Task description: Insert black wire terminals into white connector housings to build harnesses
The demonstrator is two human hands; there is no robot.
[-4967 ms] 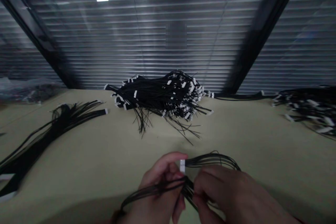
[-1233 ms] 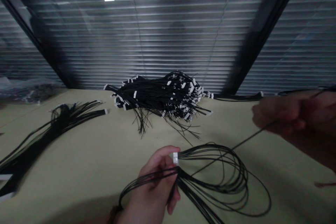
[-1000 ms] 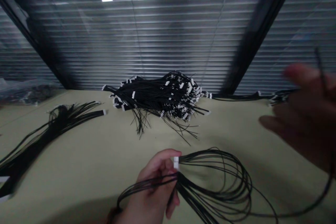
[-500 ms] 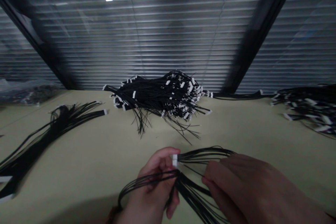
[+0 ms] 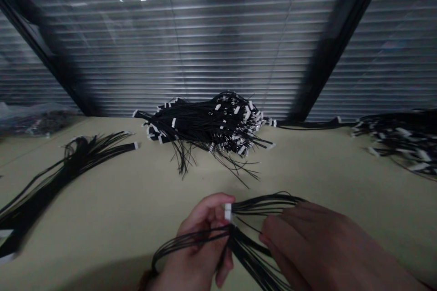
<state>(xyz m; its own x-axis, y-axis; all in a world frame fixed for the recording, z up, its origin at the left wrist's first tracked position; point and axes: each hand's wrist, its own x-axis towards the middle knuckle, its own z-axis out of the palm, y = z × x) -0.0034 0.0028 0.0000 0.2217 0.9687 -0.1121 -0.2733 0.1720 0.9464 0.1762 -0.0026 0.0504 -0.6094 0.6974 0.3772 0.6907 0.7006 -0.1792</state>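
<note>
Between the thumb and fingers of my left hand (image 5: 201,241) is a white connector (image 5: 228,211) with black wires (image 5: 266,202) running off to the right. More black wires (image 5: 249,254) cross that hand, some looping back over the wrist and others fanning down to the right. My right hand (image 5: 307,245) is closed beside the connector, its fingertips pinching a single thin black wire (image 5: 249,226) that leads to the connector. The back of this hand hides most of its fingers and part of the wires.
A large heap of black wires with white connectors (image 5: 205,120) lies at the back of the table (image 5: 136,204). Another bundle (image 5: 64,168) is on the left, and a second heap (image 5: 406,138) at the right. A clear plastic bag (image 5: 41,120) sits at the far left. Blinds (image 5: 218,45) stand behind.
My right hand has shifted slightly left and down, still pinching the thin wire. My left hand keeps the connector in almost the same spot.
</note>
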